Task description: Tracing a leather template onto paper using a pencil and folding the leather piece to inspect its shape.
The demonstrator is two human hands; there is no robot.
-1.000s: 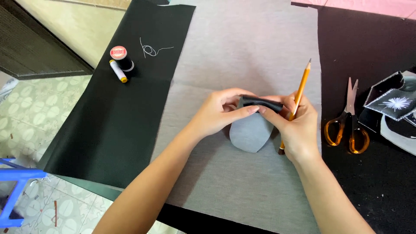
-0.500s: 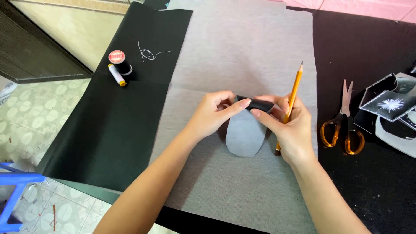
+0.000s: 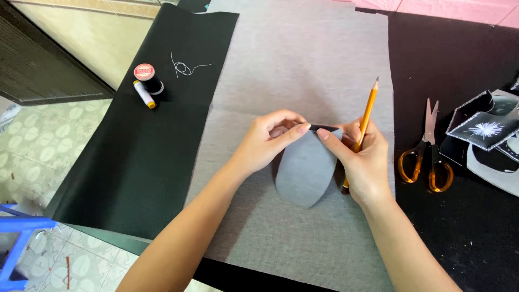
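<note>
I see the grey leaf-shaped cut piece (image 3: 305,173) lying flat near the middle of the grey fabric sheet (image 3: 303,70), its pointed end toward me and its upper edge turned up a little, showing a dark underside. Both hands meet at that upper edge. My left hand (image 3: 267,143) pinches the edge between thumb and forefinger, I judge to keep the shape from sliding on the sheet. My right hand (image 3: 362,159) presses a fingertip on the same edge while gripping a yellow pencil (image 3: 366,116) upright against the palm, tip up, kept ready without letting go.

Right of the grey sheet, on black cloth (image 3: 459,227), lie orange-handled scissors (image 3: 427,154), blades pointing away, with black-and-white cut pieces (image 3: 484,132) beyond. Left of the sheet, on another black cloth (image 3: 146,151), sit a thread spool (image 3: 145,73), a small white-and-yellow tube (image 3: 144,94) and a loose curl of white thread (image 3: 184,67).
</note>
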